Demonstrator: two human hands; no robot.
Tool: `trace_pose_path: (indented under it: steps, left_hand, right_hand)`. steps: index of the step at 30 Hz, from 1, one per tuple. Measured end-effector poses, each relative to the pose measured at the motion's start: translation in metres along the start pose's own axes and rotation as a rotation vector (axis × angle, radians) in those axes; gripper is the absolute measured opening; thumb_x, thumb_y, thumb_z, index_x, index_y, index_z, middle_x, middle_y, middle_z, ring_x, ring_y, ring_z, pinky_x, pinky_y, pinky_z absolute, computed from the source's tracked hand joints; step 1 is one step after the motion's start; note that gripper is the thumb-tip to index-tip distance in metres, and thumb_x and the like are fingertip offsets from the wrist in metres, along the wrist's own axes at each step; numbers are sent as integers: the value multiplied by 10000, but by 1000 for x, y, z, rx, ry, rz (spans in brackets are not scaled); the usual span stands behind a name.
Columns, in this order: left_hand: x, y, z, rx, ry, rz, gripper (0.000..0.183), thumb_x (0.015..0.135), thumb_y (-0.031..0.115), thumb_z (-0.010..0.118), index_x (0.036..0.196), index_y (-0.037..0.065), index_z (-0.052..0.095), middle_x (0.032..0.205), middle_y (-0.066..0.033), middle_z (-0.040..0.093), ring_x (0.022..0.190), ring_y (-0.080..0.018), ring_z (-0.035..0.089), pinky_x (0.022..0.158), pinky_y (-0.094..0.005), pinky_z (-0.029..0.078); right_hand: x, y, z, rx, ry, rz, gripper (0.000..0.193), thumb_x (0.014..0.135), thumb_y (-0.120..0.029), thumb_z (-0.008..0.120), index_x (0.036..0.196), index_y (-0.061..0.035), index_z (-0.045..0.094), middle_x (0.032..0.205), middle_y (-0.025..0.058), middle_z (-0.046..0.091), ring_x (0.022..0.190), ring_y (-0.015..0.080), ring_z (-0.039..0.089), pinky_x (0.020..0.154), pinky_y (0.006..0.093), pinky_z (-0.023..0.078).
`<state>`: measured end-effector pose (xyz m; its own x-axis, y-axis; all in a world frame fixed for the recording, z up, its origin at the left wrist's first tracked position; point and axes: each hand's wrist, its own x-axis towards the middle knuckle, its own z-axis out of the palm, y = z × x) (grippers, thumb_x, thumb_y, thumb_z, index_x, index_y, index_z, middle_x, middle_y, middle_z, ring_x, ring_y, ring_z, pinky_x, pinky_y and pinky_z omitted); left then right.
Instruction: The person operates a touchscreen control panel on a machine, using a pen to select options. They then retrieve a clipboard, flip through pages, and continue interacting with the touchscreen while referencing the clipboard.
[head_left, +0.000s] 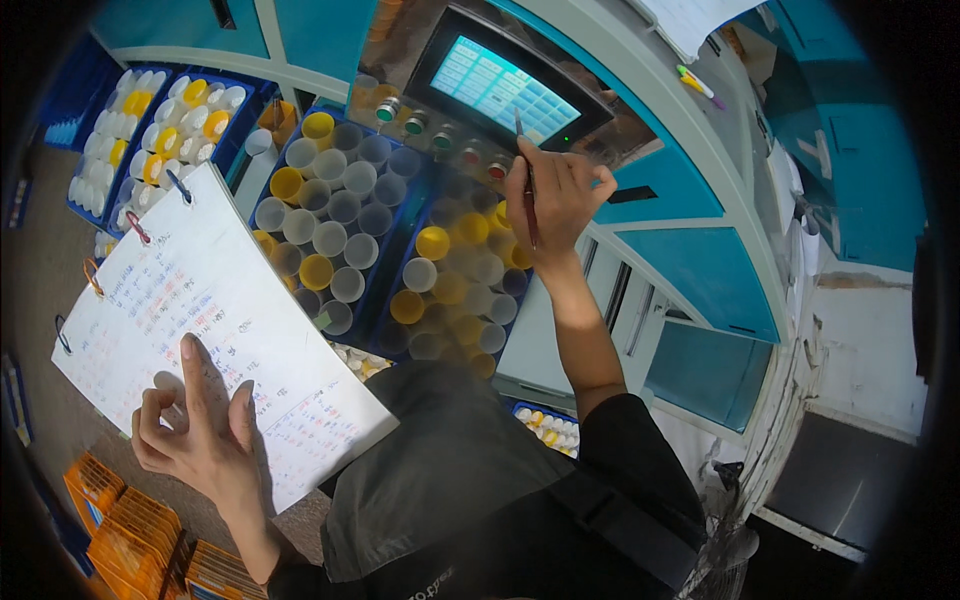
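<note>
Across the head view's left side, I see a white ring-bound notebook of handwritten sheets [225,265]. My bare left hand [205,440] is over it, index finger extended to the page, other fingers curled, gripping nothing. My bare right hand [560,190] pinches a slender dark-red pen [531,205], its tip over a lit blue rectangular touchscreen [485,78]; whether it touches I cannot tell. Round green and red push buttons [414,126] line the panel below.

Between the notebook and my right forearm stand two large blue crates [387,262], packed with upright open-topped cylinders, translucent whitish and yellow. Farther up-left, smaller blue crates [238,130] hold white and yellow cylinders. At lower left sit orange slatted plastic baskets [130,540]; their contents I cannot make out.
</note>
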<state>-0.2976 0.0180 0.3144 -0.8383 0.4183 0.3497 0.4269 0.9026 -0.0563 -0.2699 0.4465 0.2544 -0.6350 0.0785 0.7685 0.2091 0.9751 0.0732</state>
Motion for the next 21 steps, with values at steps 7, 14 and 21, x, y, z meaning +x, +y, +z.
trace_pose_path:
  steps: [7,14,21]
  left_hand:
    - [0,-2,0,33,13,15,702,899,586,753,1539,348,589,1201,-95,469,1277,-314,359,1150,-555,238]
    - [-1,-2,1,21,18,0,705,882,548,778,1534,354,595,1228,-97,466,1284,-308,364,1138,-551,250]
    - [0,-4,1,48,22,25,709,877,548,779,1530,339,602,1220,-91,465,1274,-304,374,1131,-547,256]
  right_hand:
    - [2,2,-4,-4,-33,36,167,879,-110,744,1039,-95,791,844,-12,727,873,157,604,910,419,286]
    - [-5,9,-20,-65,4,84,199,842,-72,755,1035,-96,796,866,-11,725,851,159,586,886,407,285]
    - [3,9,-7,4,-13,2,190,853,-77,748,1037,-85,792,858,-3,720,882,161,607,881,429,297]
